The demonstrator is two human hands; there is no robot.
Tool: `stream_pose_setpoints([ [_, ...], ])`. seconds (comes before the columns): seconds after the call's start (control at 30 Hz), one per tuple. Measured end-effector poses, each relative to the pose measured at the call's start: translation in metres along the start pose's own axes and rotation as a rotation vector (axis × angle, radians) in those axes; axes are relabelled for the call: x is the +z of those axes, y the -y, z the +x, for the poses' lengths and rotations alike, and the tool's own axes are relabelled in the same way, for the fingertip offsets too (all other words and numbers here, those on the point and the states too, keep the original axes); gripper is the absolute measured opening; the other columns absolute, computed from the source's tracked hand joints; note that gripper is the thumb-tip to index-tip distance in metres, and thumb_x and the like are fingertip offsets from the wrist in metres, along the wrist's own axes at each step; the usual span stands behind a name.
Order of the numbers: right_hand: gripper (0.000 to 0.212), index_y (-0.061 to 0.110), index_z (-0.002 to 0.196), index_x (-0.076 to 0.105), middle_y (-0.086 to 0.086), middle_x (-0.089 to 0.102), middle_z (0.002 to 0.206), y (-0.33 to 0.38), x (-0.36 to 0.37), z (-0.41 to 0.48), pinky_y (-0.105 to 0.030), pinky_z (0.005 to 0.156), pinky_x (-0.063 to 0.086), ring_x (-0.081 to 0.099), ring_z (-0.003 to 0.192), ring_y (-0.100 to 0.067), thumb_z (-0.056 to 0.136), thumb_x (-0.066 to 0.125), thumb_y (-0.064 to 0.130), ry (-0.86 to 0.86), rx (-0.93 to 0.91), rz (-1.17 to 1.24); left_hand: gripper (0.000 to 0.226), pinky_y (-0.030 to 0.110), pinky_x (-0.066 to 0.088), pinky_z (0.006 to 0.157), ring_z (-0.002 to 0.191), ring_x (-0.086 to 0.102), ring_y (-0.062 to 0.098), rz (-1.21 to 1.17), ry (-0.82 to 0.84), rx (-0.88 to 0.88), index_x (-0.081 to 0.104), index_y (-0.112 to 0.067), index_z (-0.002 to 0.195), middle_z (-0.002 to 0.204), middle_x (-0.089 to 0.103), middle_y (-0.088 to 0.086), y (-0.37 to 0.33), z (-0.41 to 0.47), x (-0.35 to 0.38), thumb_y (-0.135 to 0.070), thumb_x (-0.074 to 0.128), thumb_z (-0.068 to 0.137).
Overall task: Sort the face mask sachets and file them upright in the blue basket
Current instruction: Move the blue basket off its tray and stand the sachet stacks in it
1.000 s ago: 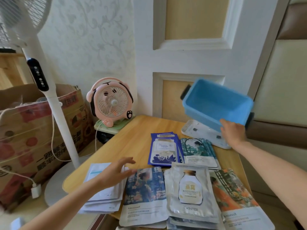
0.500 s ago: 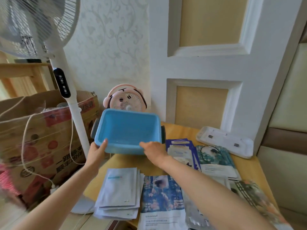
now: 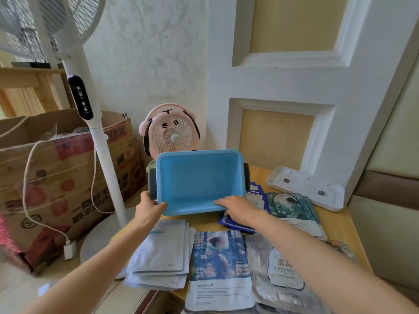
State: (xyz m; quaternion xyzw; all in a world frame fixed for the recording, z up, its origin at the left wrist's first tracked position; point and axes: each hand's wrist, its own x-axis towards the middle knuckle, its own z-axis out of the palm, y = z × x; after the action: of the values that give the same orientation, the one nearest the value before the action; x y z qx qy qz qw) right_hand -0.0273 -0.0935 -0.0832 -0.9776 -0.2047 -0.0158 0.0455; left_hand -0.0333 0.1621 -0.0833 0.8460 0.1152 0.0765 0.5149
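Sachets (image 3: 218, 264) crowd the table (image 3: 260, 176) beside the blue basket (image 3: 197, 180).

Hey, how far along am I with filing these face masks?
Done: sachets look grouped in flat piles on the wooden table, like the white stack and silver stack. In hand: left hand and right hand grip the empty blue plastic basket, tilted toward you. Left: filing every sachet upright.

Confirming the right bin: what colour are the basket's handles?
Dark grey handles on the blue basket, head view.
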Motion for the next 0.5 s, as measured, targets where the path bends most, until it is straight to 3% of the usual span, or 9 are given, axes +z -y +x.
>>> stream_pose_setpoints([
  [0.1,0.057,0.019,0.139,0.043,-0.008,0.051,0.136,0.011,0.006,0.004,-0.039,0.095,0.045,0.055,0.116,-0.028,0.089,0.044,-0.007,-0.028,0.009,0.017,0.048,0.046,0.05,0.087,0.103,0.06,0.032,0.006,-0.048,0.006,0.04,-0.007,0.122,0.115,0.062,0.012,0.003,0.001,-0.01,-0.022,0.067,0.085],
  [0.23,0.04,0.009,0.125,0.055,-0.016,0.057,0.118,0.031,0.016,0.024,-0.038,0.091,0.045,0.054,0.111,-0.033,0.089,0.045,-0.004,-0.155,0.06,-0.044,0.042,0.049,0.052,0.083,0.099,0.061,0.032,0.045,-0.115,-0.007,0.04,-0.006,0.117,0.111,0.064,0.014,0.0,0.009,-0.02,-0.022,0.065,0.086],
  [0.3,0.046,0.011,0.135,0.046,-0.019,0.051,0.13,0.035,0.021,0.033,-0.04,0.098,0.042,0.048,0.12,-0.035,0.091,0.041,-0.004,-0.056,0.047,-0.061,0.04,0.048,0.052,0.081,0.097,0.061,0.034,0.085,-0.111,-0.027,0.04,-0.004,0.115,0.11,0.062,0.016,0.001,0.013,-0.023,-0.018,0.064,0.086],
  [0.4,0.055,0.018,0.148,0.025,-0.015,0.021,0.154,0.031,0.021,0.04,-0.041,0.11,0.031,0.03,0.137,-0.035,0.096,0.036,0.003,0.195,-0.001,-0.036,0.043,0.047,0.053,0.078,0.093,0.061,0.035,0.185,-0.076,-0.075,0.039,-0.002,0.117,0.108,0.061,0.019,0.007,0.014,-0.022,-0.017,0.064,0.085],
  [0.5,0.06,0.023,0.149,0.023,-0.01,0.017,0.157,0.027,0.02,0.041,-0.041,0.111,0.03,0.028,0.139,-0.033,0.095,0.035,0.0,0.2,-0.004,-0.032,0.044,0.044,0.052,0.073,0.092,0.061,0.035,0.194,-0.092,-0.055,0.04,-0.002,0.116,0.107,0.062,0.018,0.016,0.012,-0.016,-0.018,0.066,0.084],
])
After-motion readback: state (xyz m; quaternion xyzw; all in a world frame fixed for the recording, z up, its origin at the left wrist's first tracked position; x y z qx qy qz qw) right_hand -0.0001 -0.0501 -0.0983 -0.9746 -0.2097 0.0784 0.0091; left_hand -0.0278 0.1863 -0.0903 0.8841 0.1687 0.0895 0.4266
